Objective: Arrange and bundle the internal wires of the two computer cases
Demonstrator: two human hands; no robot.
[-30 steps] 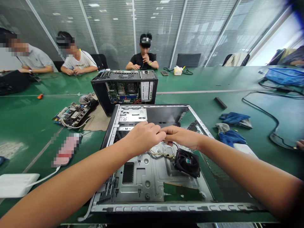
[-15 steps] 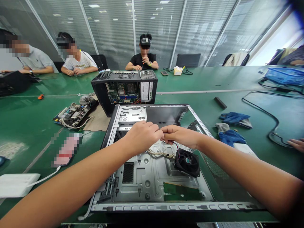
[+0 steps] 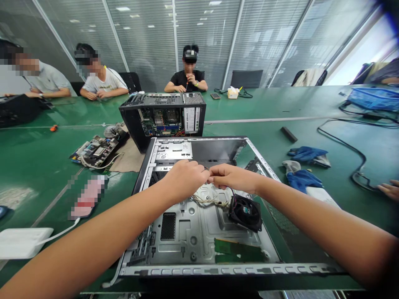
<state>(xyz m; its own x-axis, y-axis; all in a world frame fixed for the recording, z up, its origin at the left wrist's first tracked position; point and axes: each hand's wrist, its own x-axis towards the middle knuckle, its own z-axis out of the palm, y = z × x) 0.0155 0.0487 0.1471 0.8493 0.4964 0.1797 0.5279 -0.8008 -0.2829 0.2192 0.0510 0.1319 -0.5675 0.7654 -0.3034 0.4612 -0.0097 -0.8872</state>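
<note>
My left hand point(image 3: 188, 178) is closed, knuckles up, above the open computer case point(image 3: 218, 270); what its fingertips pinch is hidden. Meeting it fingertip to fingertip, my right hand point(image 3: 232, 177) is closed on the thin dark fan cable point(image 3: 232, 191). That cable runs down to a black square case fan point(image 3: 245, 212), which rests tilted inside the case. Twisted pale wires point(image 3: 209, 202) pass below both hands toward the fan. On the bare metal floor of the case lie green memory modules point(image 3: 238, 250).
Behind stands a second black computer case point(image 3: 132, 124). To the left are a circuit board point(image 3: 97, 150), a phone point(image 3: 89, 197) and a white power bank point(image 3: 25, 243). Blue gloves point(image 3: 304, 180) and a black cable point(image 3: 346, 143) lie right. Another person's hand point(image 3: 389, 189) is at the right edge.
Both hands have shifted slightly left together, fingertips still meeting. The fan and the case stay where they were.
</note>
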